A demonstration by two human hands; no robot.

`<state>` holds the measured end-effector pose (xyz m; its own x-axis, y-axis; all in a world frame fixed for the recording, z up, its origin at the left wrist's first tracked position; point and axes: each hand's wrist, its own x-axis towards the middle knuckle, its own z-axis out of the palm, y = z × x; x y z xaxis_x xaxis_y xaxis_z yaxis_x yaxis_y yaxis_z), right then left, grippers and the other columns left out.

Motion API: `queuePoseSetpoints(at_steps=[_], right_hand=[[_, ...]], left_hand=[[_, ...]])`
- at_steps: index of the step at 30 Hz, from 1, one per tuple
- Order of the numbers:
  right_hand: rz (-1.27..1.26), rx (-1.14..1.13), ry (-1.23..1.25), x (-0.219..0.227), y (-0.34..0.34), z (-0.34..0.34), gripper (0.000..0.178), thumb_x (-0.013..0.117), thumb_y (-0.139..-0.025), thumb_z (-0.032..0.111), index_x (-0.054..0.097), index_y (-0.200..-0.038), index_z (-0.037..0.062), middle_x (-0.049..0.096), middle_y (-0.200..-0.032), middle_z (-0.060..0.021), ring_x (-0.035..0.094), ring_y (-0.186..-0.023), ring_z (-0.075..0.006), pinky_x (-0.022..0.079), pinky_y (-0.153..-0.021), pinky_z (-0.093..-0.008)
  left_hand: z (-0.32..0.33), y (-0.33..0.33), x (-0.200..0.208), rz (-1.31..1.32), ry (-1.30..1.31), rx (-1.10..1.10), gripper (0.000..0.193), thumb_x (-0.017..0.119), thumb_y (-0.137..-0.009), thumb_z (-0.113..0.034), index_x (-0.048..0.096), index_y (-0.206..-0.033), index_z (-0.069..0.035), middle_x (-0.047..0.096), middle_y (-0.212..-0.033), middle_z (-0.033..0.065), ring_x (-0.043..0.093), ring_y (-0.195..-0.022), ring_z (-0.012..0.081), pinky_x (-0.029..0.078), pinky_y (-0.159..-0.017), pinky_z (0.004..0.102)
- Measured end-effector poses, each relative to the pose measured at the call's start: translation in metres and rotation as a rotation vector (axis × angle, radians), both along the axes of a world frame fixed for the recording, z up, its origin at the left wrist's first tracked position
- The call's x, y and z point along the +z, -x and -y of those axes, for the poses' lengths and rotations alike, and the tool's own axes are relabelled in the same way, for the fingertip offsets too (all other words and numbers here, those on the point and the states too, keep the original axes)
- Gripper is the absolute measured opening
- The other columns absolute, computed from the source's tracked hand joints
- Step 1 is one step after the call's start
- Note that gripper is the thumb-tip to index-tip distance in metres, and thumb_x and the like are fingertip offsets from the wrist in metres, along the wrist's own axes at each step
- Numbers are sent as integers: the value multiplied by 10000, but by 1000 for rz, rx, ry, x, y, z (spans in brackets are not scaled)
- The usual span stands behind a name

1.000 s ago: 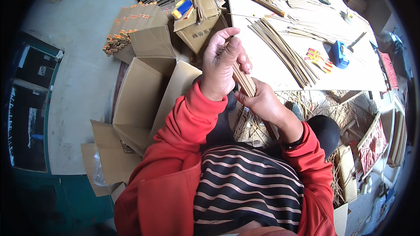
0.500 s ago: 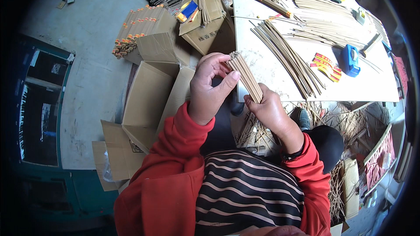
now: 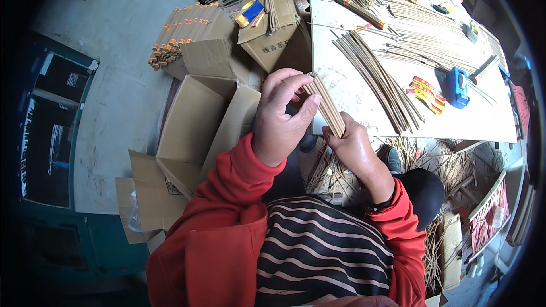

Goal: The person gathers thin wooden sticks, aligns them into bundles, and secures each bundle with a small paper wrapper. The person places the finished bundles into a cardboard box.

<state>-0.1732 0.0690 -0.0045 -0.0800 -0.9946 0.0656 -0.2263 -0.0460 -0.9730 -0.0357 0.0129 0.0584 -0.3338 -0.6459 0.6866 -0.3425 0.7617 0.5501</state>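
Observation:
A bundle of tan incense sticks is held up at a slant, just off the white table's near left corner. My left hand pinches its upper end between thumb and fingers. Wrapped round the lower end is my right hand, which hides that end. Closest to the bundle on the table lies a long spread of loose incense sticks. To the right of those are red and yellow paper labels and a blue tape dispenser.
An open cardboard box stands left of my arms. Behind it are stacked bundles with orange bands and another carton. More sticks and a banded bundle cover the white table. Broken sticks litter the floor beneath.
The view has shifted slightly, so everything sits a little differently in it. Both hands keep their hold on the bundle of incense sticks, with little other movement.

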Motion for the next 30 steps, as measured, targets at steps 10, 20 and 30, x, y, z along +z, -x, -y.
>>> queuePoseSetpoints(at_steps=[10,20,30], right_hand=[[51,15,5,-6,-1,0,99,575,-740,44,547,-825,3,587,-677,-202,608,-653,-327,476,-613,-348],[-1,8,-13,-3,0,0,109,577,-728,41,540,-823,0,583,-676,-206,609,-663,-334,473,-614,-356],[-29,15,-52,-2,0,1,119,577,-728,44,528,-828,2,580,-677,-213,608,-671,-339,472,-617,-359]], left_hand=[[5,-2,-6,-120,-173,-112,293,653,-715,12,527,-978,-19,486,-1084,106,522,-853,146,463,-696,245],[5,-3,1,-51,-235,-147,276,604,-748,57,468,-984,7,441,-1143,130,512,-855,99,427,-779,251],[9,-4,2,6,-229,-124,290,605,-729,65,460,-971,-4,431,-1151,130,507,-845,100,430,-785,257]])
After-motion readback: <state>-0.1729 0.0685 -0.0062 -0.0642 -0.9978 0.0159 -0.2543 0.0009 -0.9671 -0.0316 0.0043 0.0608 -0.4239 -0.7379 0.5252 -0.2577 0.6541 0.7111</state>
